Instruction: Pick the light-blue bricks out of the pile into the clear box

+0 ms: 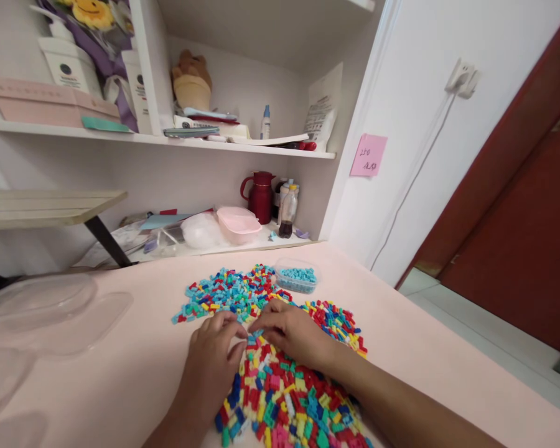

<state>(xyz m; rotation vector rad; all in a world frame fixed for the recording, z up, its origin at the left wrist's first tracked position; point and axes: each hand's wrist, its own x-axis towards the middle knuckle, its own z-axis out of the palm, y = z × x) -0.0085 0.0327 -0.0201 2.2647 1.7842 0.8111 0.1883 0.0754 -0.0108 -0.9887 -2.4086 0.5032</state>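
A heap of small toy building bricks [280,398] in red, yellow, blue, green and other colours spreads over the pink tabletop [154,361]. At its left edge is my left hand [217,348], fingers curved, with a gap between thumb and forefinger. My right hand [294,330] reaches across the heap from the right, its fingers bent together and pointing down at a few light-blue bricks [256,336]. Whether a brick is between those fingertips is hidden. Behind both hands lies another patch of bricks [233,289], mostly light blue. A clear plastic tub [298,286] holds light-blue bricks.
Clear plastic lids or trays [93,323] lie at the left. A wooden-topped stand [51,208] is behind them. On the low shelf are a pink bowl [238,224], a red jug [261,196] and a bottle of dark liquid [288,214]. A white wall [354,218] rises at the right.
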